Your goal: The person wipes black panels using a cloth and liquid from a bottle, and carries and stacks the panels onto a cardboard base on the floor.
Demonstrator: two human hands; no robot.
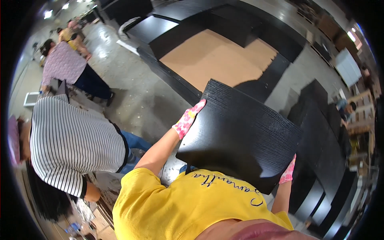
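A thick stack of black boards is held in front of my body, its many layered edges facing away from me. My left hand, in a white glove with pink flowers, grips the stack's left edge with the thumb along it. At the opposite edge my right hand, gloved alike, is closed on the stack; most of its fingers are hidden by the boards. Beyond the stack lies a tan sheet with more black boards around and partly over it.
To my left a person in a striped top bends over a workbench. Farther off, a person in a patterned top stands by the concrete floor. More black panels stand at my right, with wooden pallets behind.
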